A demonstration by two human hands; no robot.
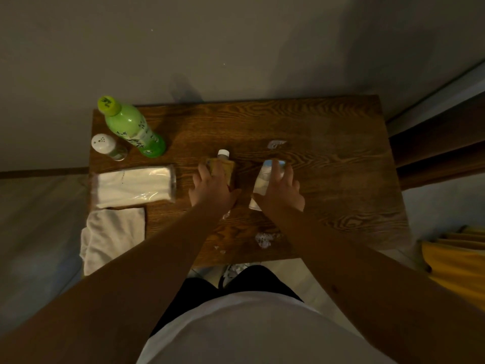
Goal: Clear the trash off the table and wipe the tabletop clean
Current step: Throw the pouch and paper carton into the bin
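Note:
My left hand (212, 189) lies over a flat yellowish pouch with a white cap (223, 160) at the middle of the wooden table (328, 164), fingers curled onto it. My right hand (282, 190) grips a white packet with a blue top (261, 181) just to the right, thumb on its left edge. A crumpled paper scrap (277, 144) lies beyond the right hand. Another crumpled scrap (265, 239) sits near the front edge, with small crumbs (220, 249) to its left. A white cloth (112, 237) hangs over the table's front left corner.
A green bottle (132, 128) and a white-capped shaker (108, 147) stand at the back left. A tissue pack in clear plastic (136, 185) lies in front of them. The wall is right behind the table. Yellow fabric (456, 261) sits low on the right.

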